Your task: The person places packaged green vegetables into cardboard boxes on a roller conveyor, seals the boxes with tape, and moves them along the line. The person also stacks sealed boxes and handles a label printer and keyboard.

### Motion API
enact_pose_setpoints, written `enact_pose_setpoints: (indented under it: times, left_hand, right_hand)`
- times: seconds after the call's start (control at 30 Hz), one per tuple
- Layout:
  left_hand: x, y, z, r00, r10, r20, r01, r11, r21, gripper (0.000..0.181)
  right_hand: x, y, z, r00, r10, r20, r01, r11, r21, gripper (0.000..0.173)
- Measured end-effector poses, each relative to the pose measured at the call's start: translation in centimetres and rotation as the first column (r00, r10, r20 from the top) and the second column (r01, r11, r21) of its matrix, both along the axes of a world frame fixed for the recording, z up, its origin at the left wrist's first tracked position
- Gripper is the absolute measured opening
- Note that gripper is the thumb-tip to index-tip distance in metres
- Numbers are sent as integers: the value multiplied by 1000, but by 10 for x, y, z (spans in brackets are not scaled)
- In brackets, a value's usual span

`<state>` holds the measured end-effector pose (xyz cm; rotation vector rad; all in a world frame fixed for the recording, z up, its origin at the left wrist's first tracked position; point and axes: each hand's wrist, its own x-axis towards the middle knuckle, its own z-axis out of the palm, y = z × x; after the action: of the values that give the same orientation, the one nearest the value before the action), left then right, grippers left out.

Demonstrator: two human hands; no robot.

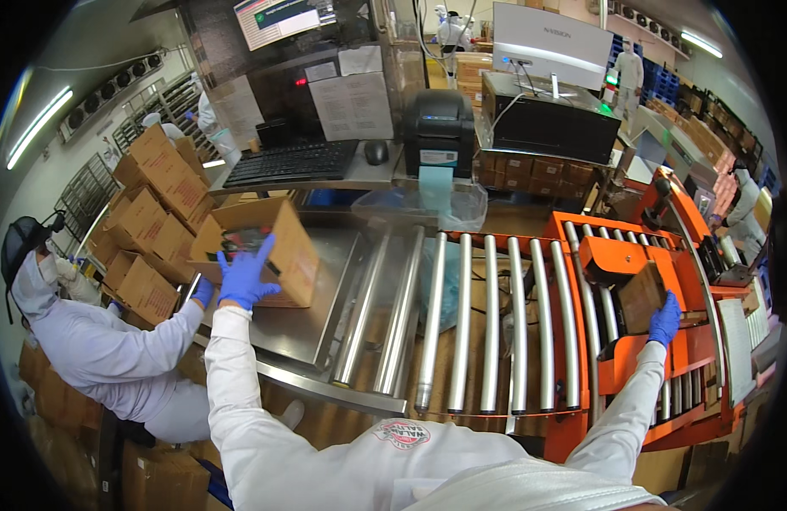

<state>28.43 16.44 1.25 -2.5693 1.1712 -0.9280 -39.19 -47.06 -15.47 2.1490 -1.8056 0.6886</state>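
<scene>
My left hand [245, 276], in a blue glove, has its fingers spread at the mouth of an open cardboard carton [296, 255]. That carton sits on a steel platform [291, 342], with dark and red packs [248, 239] partly visible inside. Far to the right, my right hand [664, 319], also gloved in blue, is against the right edge of a smaller-looking brown carton [642, 297]. This second carton lies between the side guides of an orange carton-sealing machine [566, 306]. The fingers of my right hand are partly hidden at its edge.
A roller conveyor [488, 319] links platform and machine. A co-worker [112, 345] sits at the left near stacked open cartons [147, 227]. Behind the platform stand a keyboard [285, 163], a mouse [376, 152] and a label printer [438, 128] with a hanging label strip [435, 191].
</scene>
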Motion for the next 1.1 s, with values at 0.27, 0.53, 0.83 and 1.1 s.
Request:
enact_pose_setpoints:
  times: [0.27, 0.53, 0.83, 1.1]
  left_hand:
    - [-13, -16, -42, 868, -474, -145, 433, 867, -246, 74]
    - [-130, -103, -19, 560, -760, -329, 800, 600, -23, 61]
    - [-228, -125, 17, 121, -986, -113, 978, 138, -156, 65]
    - [-146, -91, 5, 186, -917, -353, 908, 298, -295, 21]
  right_hand:
    - [139, 73, 97, 999, -32, 20, 32, 999, -21, 50]
    - [418, 260, 203, -4, 881, 473, -999, 19, -44, 53]
    - [498, 263, 162, 198, 980, -37, -902, 197, 385, 61]
    - [377, 184, 133, 510, 690, 515, -855, 339, 393, 29]
